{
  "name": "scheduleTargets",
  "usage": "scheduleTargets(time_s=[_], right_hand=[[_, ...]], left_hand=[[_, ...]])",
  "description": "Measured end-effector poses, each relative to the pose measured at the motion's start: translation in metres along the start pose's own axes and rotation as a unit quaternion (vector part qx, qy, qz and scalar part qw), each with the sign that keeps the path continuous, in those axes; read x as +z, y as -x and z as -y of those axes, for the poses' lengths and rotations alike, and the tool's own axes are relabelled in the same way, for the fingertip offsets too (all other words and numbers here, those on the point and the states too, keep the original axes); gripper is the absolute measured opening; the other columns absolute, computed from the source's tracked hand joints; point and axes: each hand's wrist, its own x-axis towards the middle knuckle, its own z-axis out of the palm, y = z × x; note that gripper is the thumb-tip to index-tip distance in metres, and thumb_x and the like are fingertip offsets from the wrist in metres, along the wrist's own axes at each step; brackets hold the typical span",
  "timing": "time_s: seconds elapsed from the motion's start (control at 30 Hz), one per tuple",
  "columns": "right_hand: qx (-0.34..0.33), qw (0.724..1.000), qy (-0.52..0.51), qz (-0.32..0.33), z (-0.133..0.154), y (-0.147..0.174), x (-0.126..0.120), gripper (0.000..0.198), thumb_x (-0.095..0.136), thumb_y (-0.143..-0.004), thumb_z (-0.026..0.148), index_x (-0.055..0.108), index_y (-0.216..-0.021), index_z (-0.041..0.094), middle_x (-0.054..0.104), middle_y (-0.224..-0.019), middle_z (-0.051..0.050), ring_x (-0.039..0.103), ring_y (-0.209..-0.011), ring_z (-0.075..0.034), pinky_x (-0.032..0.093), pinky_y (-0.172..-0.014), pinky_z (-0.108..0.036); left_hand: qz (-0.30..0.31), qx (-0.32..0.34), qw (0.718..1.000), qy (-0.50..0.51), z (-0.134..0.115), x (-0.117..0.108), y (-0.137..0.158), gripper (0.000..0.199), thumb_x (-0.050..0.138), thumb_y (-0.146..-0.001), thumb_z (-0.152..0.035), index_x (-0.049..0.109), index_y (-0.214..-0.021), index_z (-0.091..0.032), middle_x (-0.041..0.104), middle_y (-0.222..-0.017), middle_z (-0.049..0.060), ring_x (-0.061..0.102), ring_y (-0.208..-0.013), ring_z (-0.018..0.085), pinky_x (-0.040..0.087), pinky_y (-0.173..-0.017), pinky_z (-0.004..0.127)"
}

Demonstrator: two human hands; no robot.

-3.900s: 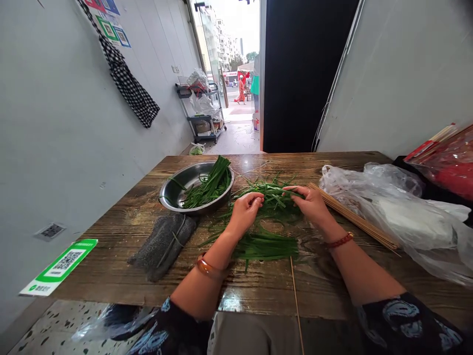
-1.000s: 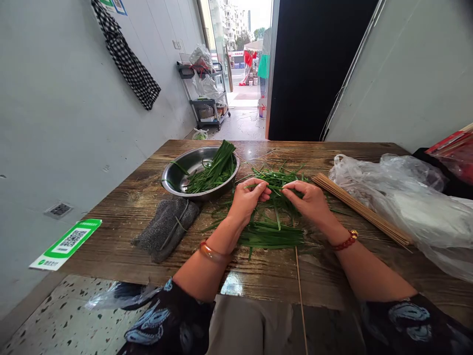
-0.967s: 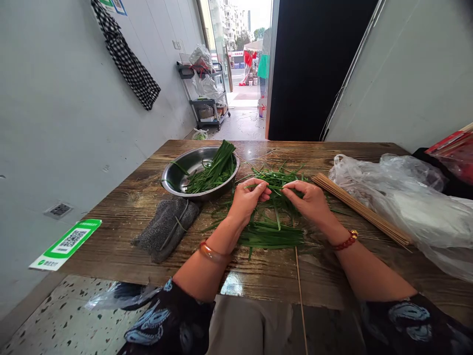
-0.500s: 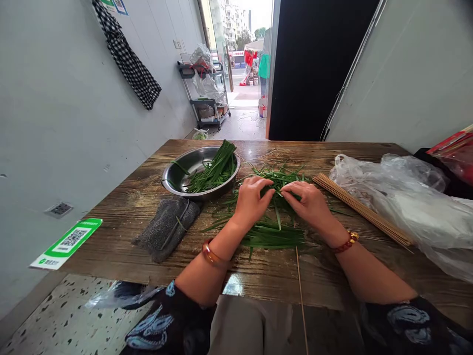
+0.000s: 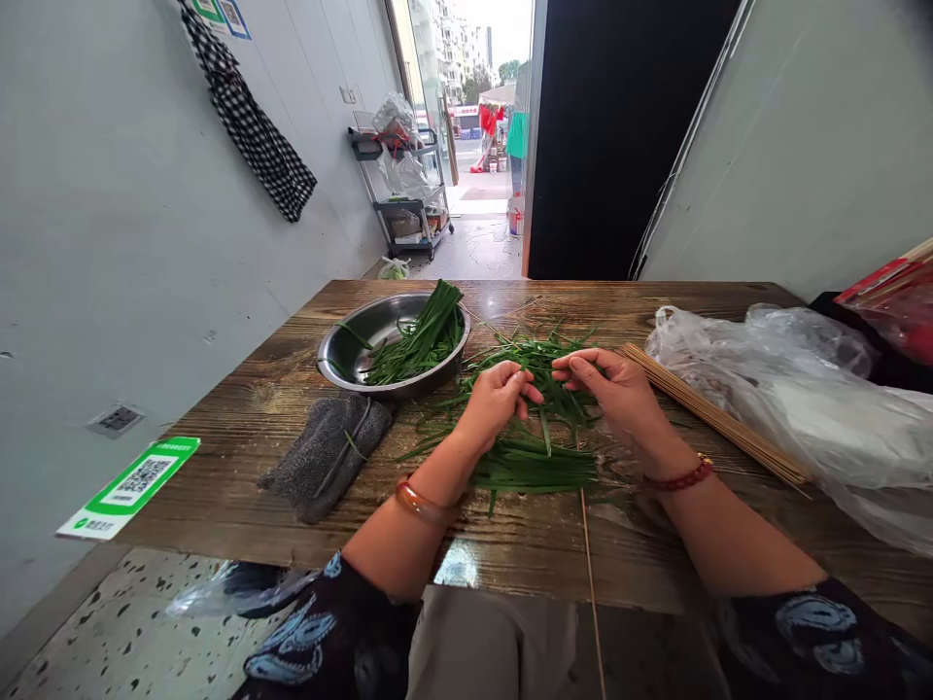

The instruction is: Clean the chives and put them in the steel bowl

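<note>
My left hand (image 5: pixel 500 401) hovers over a loose pile of green garlic chives (image 5: pixel 535 352), its thumb and fingers pinched together. Facing it, my right hand (image 5: pixel 612 389) has its thumb pressed to the forefinger. Whatever either pinch holds is too small to make out. Below the hands lies a neat bundle of chives (image 5: pixel 535 467), its leaves side by side. One thin skewer (image 5: pixel 589 554) runs from there past the table's near edge. More chives (image 5: pixel 427 340) rest in a steel bowl (image 5: pixel 339 355) at the left.
A dark grey mesh cloth (image 5: pixel 325 457) lies left of my arm. Many thin wooden skewers (image 5: pixel 718 418) lie at the right beside clear plastic bags (image 5: pixel 809 408). A green code card (image 5: pixel 131 486) sits at the table's left edge. Beyond the table stand a cart (image 5: pixel 404 194) and an open doorway.
My hands have drawn slightly apart, the right one lifting a little to the right. My left fingers have curled in more. The chives and bowl stay where they were.
</note>
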Motion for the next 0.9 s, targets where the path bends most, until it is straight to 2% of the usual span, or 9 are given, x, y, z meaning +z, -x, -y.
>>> scheduleTargets(time_s=[0.1,0.17,0.23,0.33,0.43,0.63,0.73,0.83,0.9], right_hand=[[-0.013,0.998,0.014,0.061,0.005,0.005,0.008,0.026,0.065,-0.082,0.046,0.073,-0.089,0.022,0.075,-0.096,-0.005,0.070,-0.087,-0.020,0.057,-0.079,-0.035],[-0.039,0.991,0.045,0.118,0.007,0.009,0.013,0.022,0.064,-0.083,0.042,0.074,-0.089,0.023,0.076,-0.096,-0.004,0.070,-0.090,-0.020,0.056,-0.087,-0.039],[-0.068,0.982,0.065,0.165,0.006,0.012,0.017,0.018,0.064,-0.085,0.037,0.074,-0.089,0.024,0.075,-0.099,-0.003,0.068,-0.102,-0.022,0.050,-0.099,-0.043],[-0.091,0.973,0.085,0.197,0.001,0.014,0.020,0.015,0.064,-0.084,0.034,0.075,-0.090,0.025,0.074,-0.106,-0.003,0.058,-0.121,-0.025,0.041,-0.109,-0.047],[-0.091,0.967,0.103,0.213,-0.001,0.014,0.021,0.018,0.065,-0.084,0.034,0.075,-0.095,0.026,0.073,-0.111,-0.003,0.056,-0.124,-0.026,0.040,-0.109,-0.048],[-0.093,0.955,0.102,0.263,0.009,0.017,0.021,0.023,0.060,-0.087,0.037,0.074,-0.102,0.026,0.073,-0.109,-0.002,0.066,-0.105,-0.022,0.050,-0.096,-0.038],[-0.057,0.963,0.106,0.242,0.010,0.016,0.018,0.025,0.059,-0.087,0.039,0.074,-0.098,0.024,0.075,-0.100,-0.003,0.069,-0.094,-0.020,0.054,-0.085,-0.034],[-0.006,0.986,0.090,0.141,0.005,0.010,0.013,0.029,0.057,-0.087,0.044,0.073,-0.091,0.020,0.074,-0.085,-0.005,0.068,-0.071,-0.017,0.054,-0.068,-0.031],[0.005,0.995,0.069,0.070,-0.001,0.005,0.009,0.029,0.061,-0.084,0.045,0.071,-0.092,0.019,0.072,-0.081,-0.004,0.065,-0.063,-0.015,0.052,-0.062,-0.029]], left_hand=[[0.018,-0.020,0.999,0.044,0.003,0.001,-0.001,0.014,0.057,-0.084,-0.028,0.056,-0.081,-0.014,0.069,-0.067,0.004,0.058,-0.045,0.008,0.031,-0.039,0.016],[0.005,-0.021,0.996,0.082,0.003,0.000,-0.001,0.013,0.058,-0.083,-0.026,0.057,-0.081,-0.014,0.067,-0.063,0.002,0.060,-0.049,0.009,0.039,-0.044,0.017],[-0.013,-0.020,0.992,0.121,0.001,-0.001,-0.001,0.012,0.059,-0.082,-0.025,0.058,-0.081,-0.013,0.066,-0.063,0.001,0.060,-0.052,0.010,0.046,-0.050,0.019],[-0.013,-0.033,0.986,0.161,-0.003,-0.002,0.000,0.016,0.064,-0.080,-0.028,0.058,-0.082,-0.013,0.069,-0.068,0.004,0.064,-0.058,0.013,0.050,-0.058,0.024],[-0.008,-0.036,0.985,0.168,-0.005,-0.003,0.001,0.018,0.066,-0.079,-0.029,0.058,-0.083,-0.013,0.069,-0.070,0.006,0.064,-0.060,0.014,0.049,-0.059,0.024],[-0.017,-0.004,0.989,0.146,0.000,-0.004,-0.002,0.015,0.064,-0.079,-0.028,0.061,-0.079,-0.013,0.058,-0.061,-0.001,0.052,-0.053,0.007,0.040,-0.053,0.018],[-0.017,0.021,0.993,0.118,0.001,-0.004,-0.003,0.014,0.063,-0.080,-0.028,0.061,-0.078,-0.014,0.054,-0.058,-0.003,0.047,-0.051,0.006,0.036,-0.051,0.017],[-0.005,0.043,0.995,0.086,-0.002,-0.002,-0.001,0.015,0.063,-0.081,-0.029,0.060,-0.079,-0.014,0.053,-0.056,-0.004,0.047,-0.050,0.006,0.036,-0.051,0.017],[0.012,0.048,0.997,0.060,-0.004,0.000,0.001,0.016,0.062,-0.082,-0.030,0.059,-0.079,-0.014,0.052,-0.056,-0.004,0.047,-0.048,0.006,0.036,-0.050,0.018]])
